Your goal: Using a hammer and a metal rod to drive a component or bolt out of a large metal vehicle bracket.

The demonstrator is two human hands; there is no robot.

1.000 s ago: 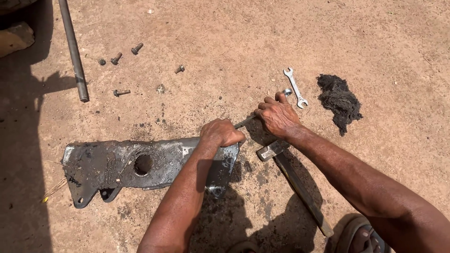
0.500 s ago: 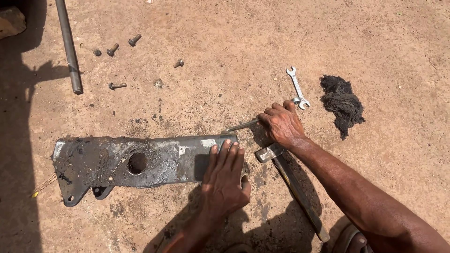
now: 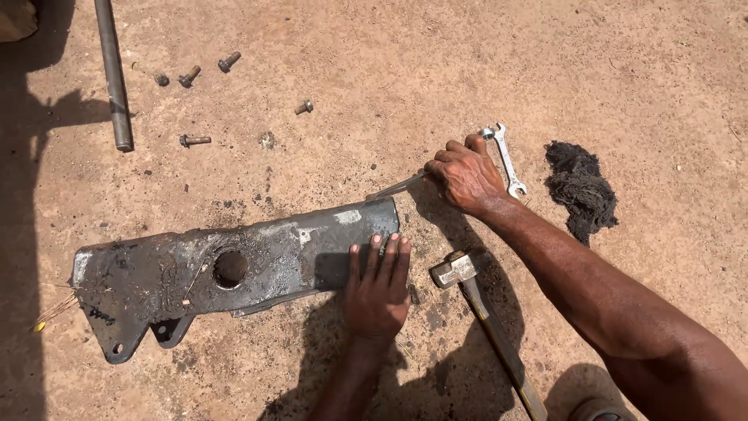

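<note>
Here the left hand [image 3: 378, 292] lies flat on the bracket [image 3: 226, 269]; the right hand [image 3: 465, 175] clenches a mostly hidden tool [image 3: 397, 187].

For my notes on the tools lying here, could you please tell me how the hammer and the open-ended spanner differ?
The hammer lies by the left hand, partly in shadow; the spanner lies in sunlight beside the right hand. The hammer is longer, with a blocky head and dark handle; the spanner is slim, flat and bright silver. Both rest on the dirt ground, and neither is held.
</note>
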